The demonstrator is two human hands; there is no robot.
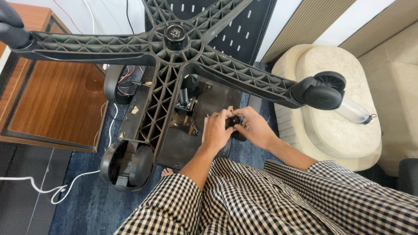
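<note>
I've got left hand [215, 130] and right hand [254, 128] both clamped on a small black knob-like part [235, 124] just below the upturned black plastic five-arm chair base [176, 52]; risk I judge: grip slips, part drops onto blue carpet [87, 204].

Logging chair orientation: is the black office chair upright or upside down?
Upside down: the black plastic star-shaped chair base points up at the camera, its black caster wheels in the air.
</note>
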